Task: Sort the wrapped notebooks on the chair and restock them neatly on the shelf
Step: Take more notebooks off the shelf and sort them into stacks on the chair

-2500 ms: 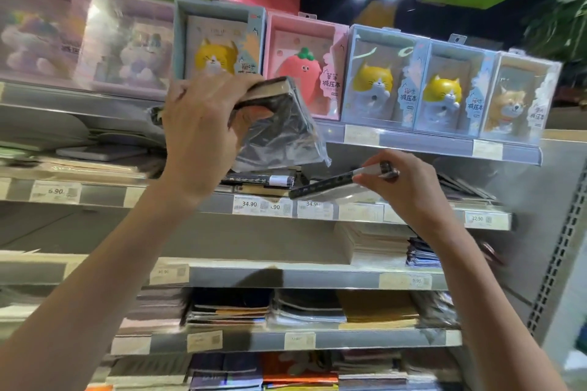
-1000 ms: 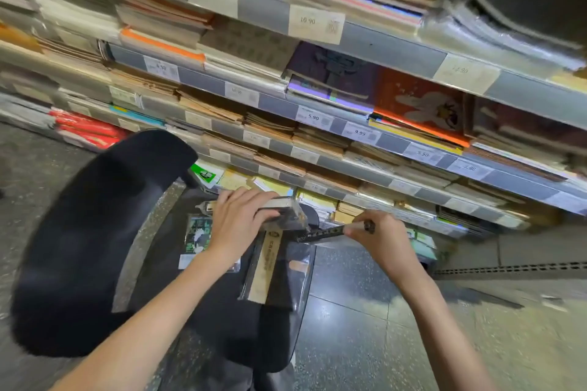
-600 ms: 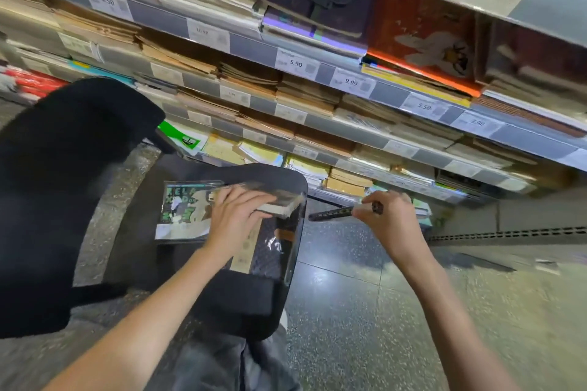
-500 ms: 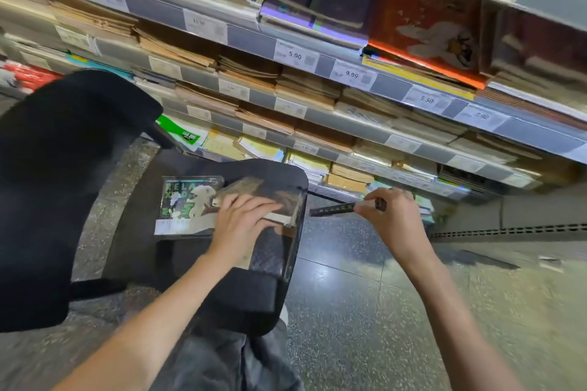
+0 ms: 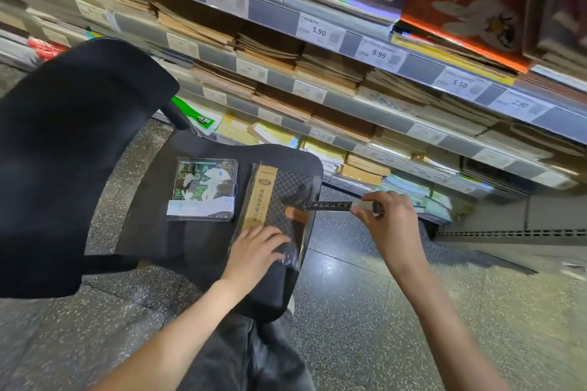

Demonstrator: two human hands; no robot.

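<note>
Resting on near end of dark wrapped notebook (image 5: 279,200), left hand (image 5: 254,254) lay flat, fingers straight, close together. Notebook lay on black chair (image 5: 190,241) seat beside clear-cased notebook (image 5: 203,189). Right hand (image 5: 387,216) pinched slim notebook (image 5: 330,206) edge-on, off seat. Shelf (image 5: 349,98) behind.

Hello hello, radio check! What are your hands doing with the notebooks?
Left hand flat on the dark wrapped notebook on the chair seat. Right hand pinching a thin dark notebook. Cartoon notebook alongside. Nothing blocking.

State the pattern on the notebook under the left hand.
Dark diamond lattice with a tan paper band, on the wrapped notebook; head view.
</note>
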